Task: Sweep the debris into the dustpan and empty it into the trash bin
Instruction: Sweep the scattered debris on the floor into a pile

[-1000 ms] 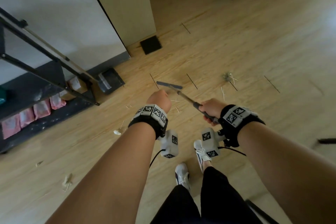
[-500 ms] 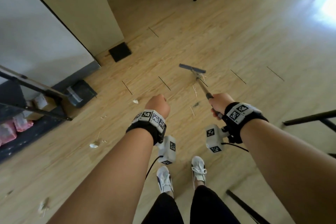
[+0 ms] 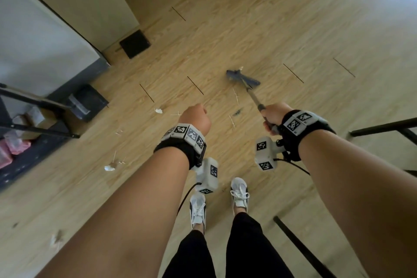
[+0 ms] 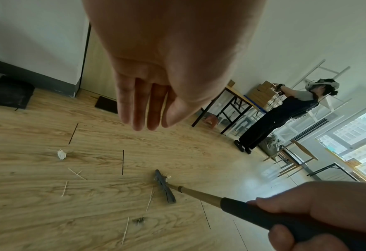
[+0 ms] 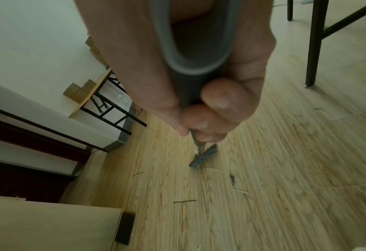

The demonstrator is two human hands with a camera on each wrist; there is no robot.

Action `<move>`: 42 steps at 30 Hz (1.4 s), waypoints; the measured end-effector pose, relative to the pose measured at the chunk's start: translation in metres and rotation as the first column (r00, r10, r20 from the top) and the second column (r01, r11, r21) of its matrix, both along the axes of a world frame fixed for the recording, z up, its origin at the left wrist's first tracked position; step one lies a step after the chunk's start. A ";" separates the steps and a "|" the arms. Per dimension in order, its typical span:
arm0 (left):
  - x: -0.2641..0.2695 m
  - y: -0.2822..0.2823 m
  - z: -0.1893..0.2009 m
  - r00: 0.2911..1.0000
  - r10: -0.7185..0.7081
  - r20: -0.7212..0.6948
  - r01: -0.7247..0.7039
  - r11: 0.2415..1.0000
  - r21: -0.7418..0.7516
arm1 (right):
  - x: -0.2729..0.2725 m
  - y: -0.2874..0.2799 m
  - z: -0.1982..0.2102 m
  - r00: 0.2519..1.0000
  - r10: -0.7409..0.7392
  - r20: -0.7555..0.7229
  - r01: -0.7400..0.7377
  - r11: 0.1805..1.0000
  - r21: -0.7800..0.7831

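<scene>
Sweeping step, debris not yet gathered. Right hand point(image 3: 272, 117) wrapped tightly round the dark grip of the broom point(image 3: 242, 78), fingers point(image 5: 218, 100) curled over the handle; broom head on the floor at centre right of the head view, a pale scrap touching its far edge. Left hand point(image 3: 195, 118) empty, at centre frame; fingers point(image 4: 139, 101) loosely extended in the left wrist view, gripping nothing. Debris point(image 3: 237, 111) strewn across the floor point(image 3: 293, 18): dark tuft and thin straws just below the broom head, white scrap point(image 3: 158, 110) left of centre, further white bits toward lower left. Dustpan point(image 3: 86, 101) lying at left of frame, against the wall base beside a dark frame, well apart from the broom and from most debris. Trash bin not in view. Judged stage: early, nothing yet in the dustpan as far as visible. Next move, by judgement: short strokes drawing the straws and tuft leftward toward the dustpan, collecting the white scraps on the way; light straws likely to skip past the bristles, so low, slow strokes advisable.
</scene>
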State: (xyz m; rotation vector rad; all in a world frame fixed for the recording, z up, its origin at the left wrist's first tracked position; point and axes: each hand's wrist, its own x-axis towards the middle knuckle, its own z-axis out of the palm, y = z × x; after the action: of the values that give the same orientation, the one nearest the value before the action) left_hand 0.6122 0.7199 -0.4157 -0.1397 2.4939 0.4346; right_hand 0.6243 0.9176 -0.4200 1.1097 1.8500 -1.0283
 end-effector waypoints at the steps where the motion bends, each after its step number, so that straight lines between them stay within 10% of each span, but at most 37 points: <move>1: 0.002 -0.002 0.000 1.000 0.000 0.003 0.000 1.000 0.002 | 0.005 -0.005 -0.001 1.000 -0.007 0.010 0.007 1.000 -0.009; 22: 0.083 -0.144 0.021 0.991 -0.128 0.035 0.130 0.988 -0.079 | 0.112 -0.134 0.066 0.980 0.196 0.024 -0.190 0.969 -0.156; 42: 0.159 -0.086 0.025 0.998 -0.049 -0.034 0.049 0.999 -0.013 | 0.182 -0.086 0.034 1.000 0.029 0.000 -0.029 0.997 0.065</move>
State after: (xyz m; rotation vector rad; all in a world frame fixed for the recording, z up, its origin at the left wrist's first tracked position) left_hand 0.7717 0.6335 -0.3905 -0.0761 2.5278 0.4049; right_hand 0.8062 0.8321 -0.3860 1.1175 1.9072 -0.9584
